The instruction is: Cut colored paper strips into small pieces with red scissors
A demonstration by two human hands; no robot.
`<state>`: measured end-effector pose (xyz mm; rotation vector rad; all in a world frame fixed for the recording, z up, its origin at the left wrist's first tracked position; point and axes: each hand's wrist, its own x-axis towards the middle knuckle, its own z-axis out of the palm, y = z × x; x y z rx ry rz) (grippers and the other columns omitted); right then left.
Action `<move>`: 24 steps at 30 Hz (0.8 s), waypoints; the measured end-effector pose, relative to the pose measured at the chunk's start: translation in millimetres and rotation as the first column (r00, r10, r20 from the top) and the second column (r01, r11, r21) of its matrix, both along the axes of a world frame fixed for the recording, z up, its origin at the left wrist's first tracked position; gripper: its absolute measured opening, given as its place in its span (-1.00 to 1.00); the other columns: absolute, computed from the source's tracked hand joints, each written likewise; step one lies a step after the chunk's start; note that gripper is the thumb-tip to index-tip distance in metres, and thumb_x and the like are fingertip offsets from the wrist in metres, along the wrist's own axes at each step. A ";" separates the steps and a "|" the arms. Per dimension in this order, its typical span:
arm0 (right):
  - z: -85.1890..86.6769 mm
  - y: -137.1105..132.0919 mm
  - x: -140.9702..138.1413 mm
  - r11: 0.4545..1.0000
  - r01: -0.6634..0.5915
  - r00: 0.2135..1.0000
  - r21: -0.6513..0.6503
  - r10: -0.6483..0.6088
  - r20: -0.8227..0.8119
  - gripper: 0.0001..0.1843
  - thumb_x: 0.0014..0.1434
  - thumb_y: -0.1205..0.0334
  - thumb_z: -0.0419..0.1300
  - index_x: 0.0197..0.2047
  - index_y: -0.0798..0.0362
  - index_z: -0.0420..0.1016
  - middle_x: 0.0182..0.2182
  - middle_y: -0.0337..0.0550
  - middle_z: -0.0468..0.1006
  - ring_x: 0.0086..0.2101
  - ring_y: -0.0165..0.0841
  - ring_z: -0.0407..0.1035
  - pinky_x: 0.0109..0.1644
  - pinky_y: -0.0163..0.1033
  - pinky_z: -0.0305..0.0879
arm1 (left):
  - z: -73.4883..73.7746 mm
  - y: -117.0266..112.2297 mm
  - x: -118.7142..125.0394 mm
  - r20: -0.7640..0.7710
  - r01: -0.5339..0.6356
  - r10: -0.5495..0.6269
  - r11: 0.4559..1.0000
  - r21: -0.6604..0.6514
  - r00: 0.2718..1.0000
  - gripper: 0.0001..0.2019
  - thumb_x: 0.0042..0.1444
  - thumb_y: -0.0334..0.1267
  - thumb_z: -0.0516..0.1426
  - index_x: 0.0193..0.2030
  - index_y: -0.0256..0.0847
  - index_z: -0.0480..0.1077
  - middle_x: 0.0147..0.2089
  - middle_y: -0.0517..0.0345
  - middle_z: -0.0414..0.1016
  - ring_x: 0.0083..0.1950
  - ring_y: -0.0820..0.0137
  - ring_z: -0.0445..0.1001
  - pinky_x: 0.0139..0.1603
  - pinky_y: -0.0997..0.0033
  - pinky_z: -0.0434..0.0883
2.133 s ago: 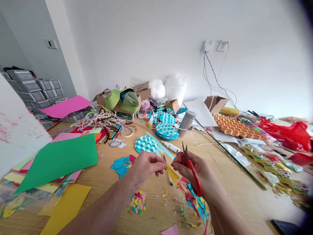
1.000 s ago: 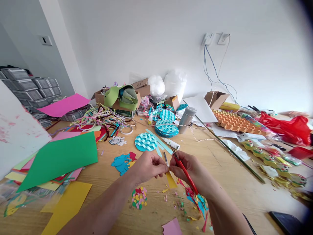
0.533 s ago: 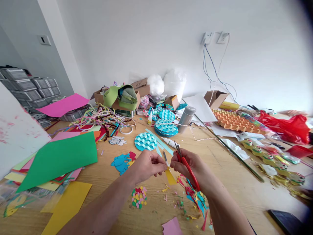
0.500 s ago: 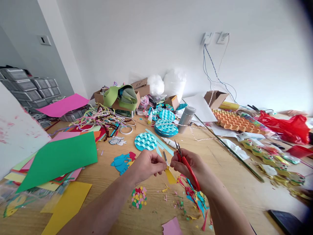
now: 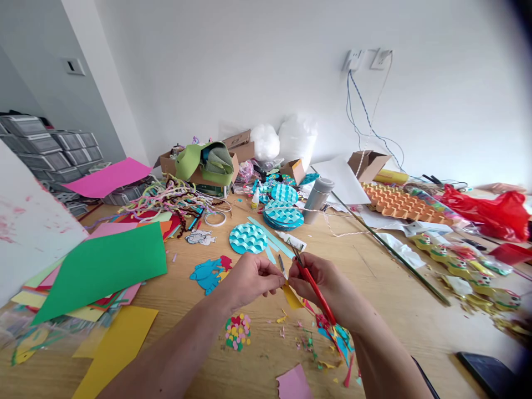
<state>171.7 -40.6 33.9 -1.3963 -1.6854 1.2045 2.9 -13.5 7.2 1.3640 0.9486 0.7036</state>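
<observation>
My left hand (image 5: 249, 280) is closed in a pinch on a small yellow paper piece (image 5: 292, 297) held just above the wooden table (image 5: 386, 293). My right hand (image 5: 328, 285) is wrapped round red-handled scissors (image 5: 313, 288), whose blades point up and left toward the paper. Both hands meet near the middle of the view. Below them lie coloured paper scraps (image 5: 332, 338) and a small pile of coloured paper dots (image 5: 238, 331). A blue paper fish (image 5: 206, 274) lies left of my left hand.
Green (image 5: 103, 266), yellow (image 5: 118, 346) and pink paper sheets lie at the left. Blue scalloped paper discs (image 5: 248, 238), a glue bottle, a grey flask (image 5: 318, 200), cardboard boxes, an orange egg tray (image 5: 394, 206), a red bag (image 5: 488, 213) and a dark phone (image 5: 488, 374) crowd the table.
The scissors tilted from upright to leaning left toward the yellow paper, upright again, and lean in once more now. Both hands stay together; the view shifted slightly.
</observation>
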 end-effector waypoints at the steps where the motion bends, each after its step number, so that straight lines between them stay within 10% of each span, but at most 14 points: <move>1: 0.4 -0.1 0.2 1.000 0.001 1.000 0.003 -0.001 -0.002 -0.82 -0.05 0.26 0.20 -0.46 0.06 0.22 -0.61 -0.38 0.22 -0.59 -0.52 0.05 -0.54 -0.39 0.00 | -0.5 0.1 -0.4 -0.003 0.005 -0.005 1.000 0.001 1.000 -0.85 -0.11 -0.23 0.22 -0.47 -0.31 0.46 -0.59 0.19 0.40 -0.54 0.51 0.33 -0.52 0.51 0.25; 8: -3.1 -7.9 -11.6 0.995 0.005 1.000 0.102 -0.005 -0.004 -0.81 -0.04 0.21 0.23 -0.43 0.07 0.27 -0.55 -0.31 0.31 -0.53 -0.48 0.15 -0.47 -0.36 0.10 | 9.0 17.3 -22.4 0.098 -0.245 0.238 0.967 0.070 0.966 -0.85 -0.12 -0.24 0.22 -0.49 -0.31 0.51 -0.60 0.17 0.41 -0.57 0.53 0.31 -0.54 0.53 0.24; 11: -14.3 -10.9 -27.3 0.992 -0.109 0.984 0.071 0.098 0.146 -0.87 0.00 0.27 0.18 -0.46 0.06 0.26 -0.57 -0.30 0.33 -0.55 -0.49 0.13 -0.51 -0.38 0.05 | 14.1 34.7 -44.7 0.380 -0.648 0.595 0.761 0.018 0.709 -0.89 -0.18 -0.30 0.22 -0.47 -0.30 0.50 -0.54 0.17 0.46 -0.54 0.54 0.35 -0.52 0.56 0.25; 15: -35.1 -11.5 -47.9 0.965 -0.261 0.885 0.035 0.225 0.407 -0.91 0.03 0.37 0.09 -0.49 0.06 0.27 -0.60 -0.31 0.34 -0.57 -0.49 0.12 -0.55 -0.37 -0.04 | 18.8 49.0 -68.5 0.575 -0.803 0.709 0.579 -0.144 0.408 -0.86 -0.22 -0.39 0.15 -0.44 -0.31 0.48 -0.49 0.16 0.49 -0.53 0.54 0.39 -0.42 0.53 0.34; 24: -59.6 -10.4 -69.4 0.908 -0.418 0.722 -0.044 0.361 0.591 -0.86 0.05 0.38 0.10 -0.51 0.06 0.22 -0.59 -0.28 0.34 -0.58 -0.48 0.11 -0.54 -0.36 -0.08 | 25.1 41.2 -60.8 0.611 -0.731 0.650 0.663 -0.164 0.452 -0.83 -0.21 -0.42 0.12 -0.40 -0.33 0.47 -0.46 0.14 0.49 -0.51 0.53 0.41 -0.38 0.49 0.36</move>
